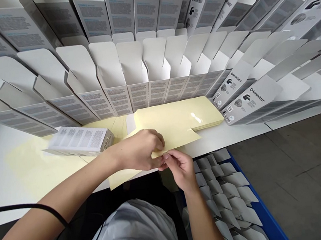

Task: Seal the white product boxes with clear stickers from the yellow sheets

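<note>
Shirt (129, 234), hands (137, 151), white table (6, 151) (grey floor (292, 171) beyond)

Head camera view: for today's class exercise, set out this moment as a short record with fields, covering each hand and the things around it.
left hand: fingers pinch a pale yellow sheet
right hand: fingers pinch the same sheet
beside hands: stack of pale yellow sheets; printed white carton lying flat
behind: rows of open white cartons
below right: blue crate holding white card pieces
</note>
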Demonstrator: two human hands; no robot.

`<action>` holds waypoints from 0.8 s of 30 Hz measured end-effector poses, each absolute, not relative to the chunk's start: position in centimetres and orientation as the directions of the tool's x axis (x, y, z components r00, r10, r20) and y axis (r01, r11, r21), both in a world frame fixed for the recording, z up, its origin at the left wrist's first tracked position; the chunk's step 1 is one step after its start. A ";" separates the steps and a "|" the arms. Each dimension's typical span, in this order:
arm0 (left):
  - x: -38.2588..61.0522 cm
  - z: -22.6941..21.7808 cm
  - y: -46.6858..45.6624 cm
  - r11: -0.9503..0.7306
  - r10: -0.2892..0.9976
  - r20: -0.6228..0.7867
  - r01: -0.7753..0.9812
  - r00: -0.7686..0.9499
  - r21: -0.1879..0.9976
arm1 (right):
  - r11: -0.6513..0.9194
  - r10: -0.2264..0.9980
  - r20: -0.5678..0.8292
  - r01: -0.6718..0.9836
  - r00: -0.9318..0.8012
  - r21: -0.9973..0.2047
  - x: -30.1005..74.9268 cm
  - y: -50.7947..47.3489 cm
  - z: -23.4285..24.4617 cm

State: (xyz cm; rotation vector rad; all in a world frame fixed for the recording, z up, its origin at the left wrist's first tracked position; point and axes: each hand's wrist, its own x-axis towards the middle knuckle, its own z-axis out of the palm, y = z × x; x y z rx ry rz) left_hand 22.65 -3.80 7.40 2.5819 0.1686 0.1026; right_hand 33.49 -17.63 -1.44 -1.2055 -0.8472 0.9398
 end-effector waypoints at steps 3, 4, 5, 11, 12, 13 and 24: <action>21.9 6.4 -3.9 -0.819 0.184 0.150 0.067 0.971 0.570 | 0.131 0.879 -0.081 -0.401 0.470 -0.907 33.4 -17.2 -2.3; 21.7 6.0 -4.0 -0.813 0.197 0.175 0.062 0.965 0.578 | 0.144 0.865 -0.109 -0.450 0.491 -0.881 33.4 -17.1 -2.5; 21.6 5.6 -4.1 -0.809 0.207 0.198 0.054 0.958 0.585 | 0.156 0.854 -0.127 -0.482 0.504 -0.862 33.4 -17.0 -2.5; 21.1 4.6 -4.6 -0.804 0.247 0.279 0.036 0.928 0.594 | 0.154 0.852 -0.138 -0.494 0.504 -0.856 33.8 -16.9 -2.2; 21.1 4.5 -4.7 -0.803 0.257 0.286 0.039 0.923 0.595 | 0.151 0.851 -0.137 -0.486 0.507 -0.861 33.9 -16.9 -2.2; 21.0 4.4 -4.7 -0.799 0.268 0.290 0.044 0.919 0.599 | 0.147 0.850 -0.136 -0.477 0.509 -0.866 33.9 -16.9 -2.2; 21.1 5.2 -5.0 -0.667 0.421 0.187 0.163 0.888 0.727 | 0.166 0.896 0.036 -0.257 0.443 -0.952 34.4 -16.9 -2.3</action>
